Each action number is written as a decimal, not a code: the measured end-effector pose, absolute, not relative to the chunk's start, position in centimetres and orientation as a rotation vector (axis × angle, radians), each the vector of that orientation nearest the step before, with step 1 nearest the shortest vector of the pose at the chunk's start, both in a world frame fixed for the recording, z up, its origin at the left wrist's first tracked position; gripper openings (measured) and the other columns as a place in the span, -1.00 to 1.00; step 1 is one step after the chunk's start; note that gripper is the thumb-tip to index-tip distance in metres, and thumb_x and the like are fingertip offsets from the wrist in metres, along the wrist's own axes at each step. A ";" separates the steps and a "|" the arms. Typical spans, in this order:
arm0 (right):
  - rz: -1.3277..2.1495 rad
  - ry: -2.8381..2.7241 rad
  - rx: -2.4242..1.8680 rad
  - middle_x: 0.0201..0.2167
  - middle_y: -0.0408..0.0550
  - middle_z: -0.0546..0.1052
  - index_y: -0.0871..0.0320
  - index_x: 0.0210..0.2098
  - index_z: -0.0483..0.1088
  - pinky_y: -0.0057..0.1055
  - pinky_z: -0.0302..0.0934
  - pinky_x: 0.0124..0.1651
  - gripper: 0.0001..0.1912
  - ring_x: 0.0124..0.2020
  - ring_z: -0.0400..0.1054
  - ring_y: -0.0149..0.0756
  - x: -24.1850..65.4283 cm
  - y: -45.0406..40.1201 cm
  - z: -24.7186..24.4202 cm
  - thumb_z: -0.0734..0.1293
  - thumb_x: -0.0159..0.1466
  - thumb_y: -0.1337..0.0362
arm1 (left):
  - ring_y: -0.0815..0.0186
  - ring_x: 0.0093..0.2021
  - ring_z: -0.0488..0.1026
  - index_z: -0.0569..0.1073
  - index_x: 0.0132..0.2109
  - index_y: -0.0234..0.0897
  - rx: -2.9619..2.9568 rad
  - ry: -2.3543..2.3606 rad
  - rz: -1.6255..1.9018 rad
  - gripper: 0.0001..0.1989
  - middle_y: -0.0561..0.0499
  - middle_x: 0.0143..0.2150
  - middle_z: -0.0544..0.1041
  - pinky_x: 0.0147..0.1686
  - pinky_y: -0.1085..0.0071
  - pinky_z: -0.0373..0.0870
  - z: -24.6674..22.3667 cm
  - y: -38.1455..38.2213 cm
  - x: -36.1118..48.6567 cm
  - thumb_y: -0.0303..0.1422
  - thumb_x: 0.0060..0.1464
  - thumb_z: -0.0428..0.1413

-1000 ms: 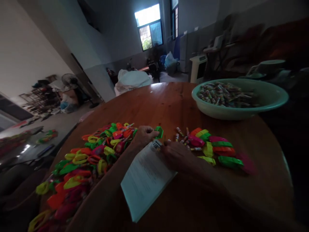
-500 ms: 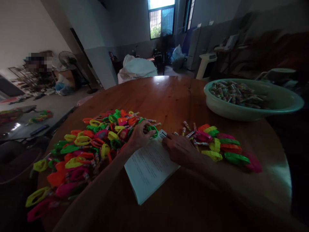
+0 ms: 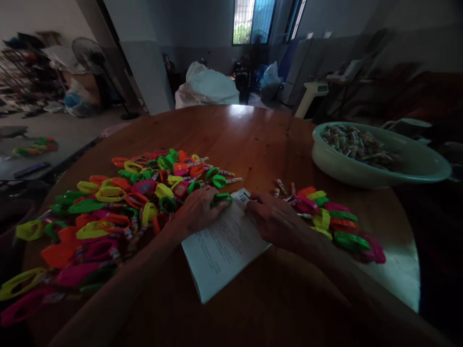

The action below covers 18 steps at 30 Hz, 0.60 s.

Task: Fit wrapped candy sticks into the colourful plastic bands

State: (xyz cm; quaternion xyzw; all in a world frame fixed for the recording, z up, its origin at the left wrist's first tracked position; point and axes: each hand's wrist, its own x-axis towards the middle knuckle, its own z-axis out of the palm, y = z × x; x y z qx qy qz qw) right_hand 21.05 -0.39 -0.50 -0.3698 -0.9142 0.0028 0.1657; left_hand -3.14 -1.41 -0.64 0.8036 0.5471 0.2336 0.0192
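Note:
My left hand (image 3: 204, 206) is closed on a green plastic watch-like band (image 3: 221, 198) above the top of a printed paper booklet (image 3: 224, 246). Just to the right, my right hand (image 3: 269, 214) has its fingers pressed together at the booklet's top corner, beside a small barcode patch (image 3: 242, 196); what they pinch is hidden. Many bright bands (image 3: 110, 193) in yellow, green, orange and pink, some with patterned tubes attached, lie heaped left of the booklet. A smaller group of bands (image 3: 342, 214) lies beyond my right hand, near a few loose patterned tubes (image 3: 280, 185).
A pale green basin (image 3: 379, 178) holding many patterned tubes stands at the right of the round wooden table (image 3: 253, 140). Past the far edge is a white sack (image 3: 206, 86). A standing fan (image 3: 88, 55) is at the back left.
The view has shifted slightly. My left hand has lowered and turned the green band flatter over the booklet. Another green band with a tube now shows behind it. My right hand stays near the barcode patch.

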 end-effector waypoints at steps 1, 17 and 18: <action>0.018 -2.524 -1.134 -0.14 0.07 0.44 0.19 -0.14 0.41 -0.35 0.01 -0.28 -0.77 -0.20 0.32 -0.23 20.9 -0.5 -0.7 0.14 0.36 0.36 | 0.19 -0.16 0.47 0.47 -0.14 -0.30 2.503 1.728 0.696 -0.70 -0.08 -0.23 0.52 -0.16 0.29 0.36 -0.7 -1.5 -3.2 -0.13 0.25 0.06; 0.283 -2.344 -1.008 -0.31 0.02 0.47 0.22 -0.28 0.42 -0.35 0.05 -0.24 -0.74 -0.30 0.32 -0.27 18.4 0.5 -2.6 0.15 0.42 0.27 | 0.10 -0.12 0.48 0.44 -0.06 -0.33 2.532 1.869 0.351 -0.69 -0.14 -0.12 0.50 -0.20 0.25 0.34 0.7 -2.7 -2.5 -0.18 0.31 -0.02; 0.304 -2.339 -0.962 -0.31 0.02 0.46 0.22 -0.28 0.41 -0.35 0.06 -0.23 -0.74 -0.30 0.31 -0.28 18.4 0.6 -2.7 0.14 0.42 0.27 | 0.10 -0.12 0.48 0.44 -0.06 -0.33 2.522 1.869 0.341 -0.69 -0.14 -0.11 0.50 -0.20 0.25 0.34 0.8 -2.7 -2.5 -0.19 0.32 -0.03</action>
